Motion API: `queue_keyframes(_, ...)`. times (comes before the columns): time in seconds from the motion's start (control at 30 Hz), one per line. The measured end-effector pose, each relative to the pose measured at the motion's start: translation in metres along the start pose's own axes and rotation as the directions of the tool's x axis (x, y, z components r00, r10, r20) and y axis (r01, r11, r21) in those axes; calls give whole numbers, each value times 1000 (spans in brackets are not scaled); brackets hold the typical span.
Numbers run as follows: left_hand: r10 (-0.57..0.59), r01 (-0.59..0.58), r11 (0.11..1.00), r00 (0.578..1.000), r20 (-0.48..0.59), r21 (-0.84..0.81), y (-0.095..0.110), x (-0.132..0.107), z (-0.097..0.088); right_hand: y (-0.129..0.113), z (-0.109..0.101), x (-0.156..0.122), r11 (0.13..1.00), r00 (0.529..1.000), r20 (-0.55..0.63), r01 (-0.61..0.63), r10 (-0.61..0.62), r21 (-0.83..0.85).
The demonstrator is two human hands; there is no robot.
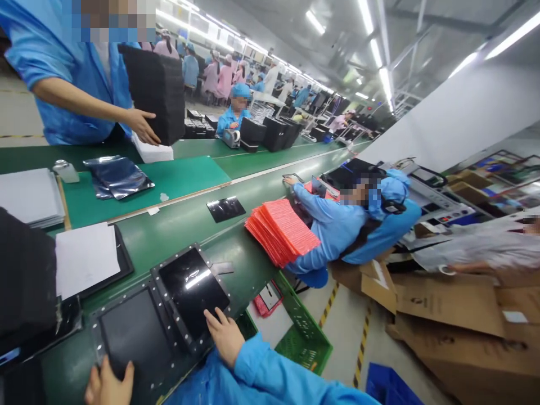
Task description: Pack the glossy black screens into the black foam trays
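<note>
Filling the view from 7 o'clock toward 2 o'clock, a long green conveyor worktop [169, 247] runs away past rows of workers in blue and pink gowns. Flattened brown cardboard cartons [447, 320] lie on the floor at 4 o'clock. At 3 o'clock, a co-worker in a blue gown [333, 225] leans over the worktop's far edge beside a stack of red-pink sheets [280, 232]. At 11 o'clock, another co-worker's hand [139, 125] touches a tall stack of black foam trays [154, 94]. At the bottom, two black studded rectangular frames, each holding a dark glass panel, lie flat side by side on the green belt. The long axis of the glossy right-hand frame [193, 295] runs roughly from 11 to 5 o'clock, and the duller left-hand frame [135, 340] lies nearly parallel to it at 7 o'clock. The person's blue sleeve [261, 377] enters at 6 o'clock. The right hand [225, 336] is open and relaxed, its fingers [213, 318] resting on the lower edge of the glossy frame without gripping it. The left hand [108, 385] is also unclenched, with its fingers [129, 374] on the lower part of the duller frame, grasping nothing visible.
</note>
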State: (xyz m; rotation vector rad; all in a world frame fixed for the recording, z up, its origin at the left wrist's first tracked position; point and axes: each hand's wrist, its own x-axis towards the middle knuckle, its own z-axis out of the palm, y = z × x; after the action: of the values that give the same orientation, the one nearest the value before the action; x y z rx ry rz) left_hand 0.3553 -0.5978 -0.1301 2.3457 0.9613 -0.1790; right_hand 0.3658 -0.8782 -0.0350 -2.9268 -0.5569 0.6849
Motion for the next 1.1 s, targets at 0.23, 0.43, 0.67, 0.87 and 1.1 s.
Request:
queue_keyframes(0.23,-202,206,934,978,44,-293,44,1,-32,19,-16,-7,984,995,43,83,-91,156)
queue_keyframes(0.43,-133,184,807,983,130,-561,69,-50,-61,45,-33,29,640,950,-50,246,-308,728)
queue_keyframes(0.67,549,-528,816,835,31,-236,170,-143,-24,53,-25,65,15,997,-42,43,-58,999)
queue_keyframes(0.87,589,-602,795,795,148,71,172,-173,7,94,-10,73,-14,999,0,1,42,1000)
queue_keyframes(1.1,518,-597,775,788,334,206,177,-178,18,130,-21,65,-34,983,-9,16,183,999)
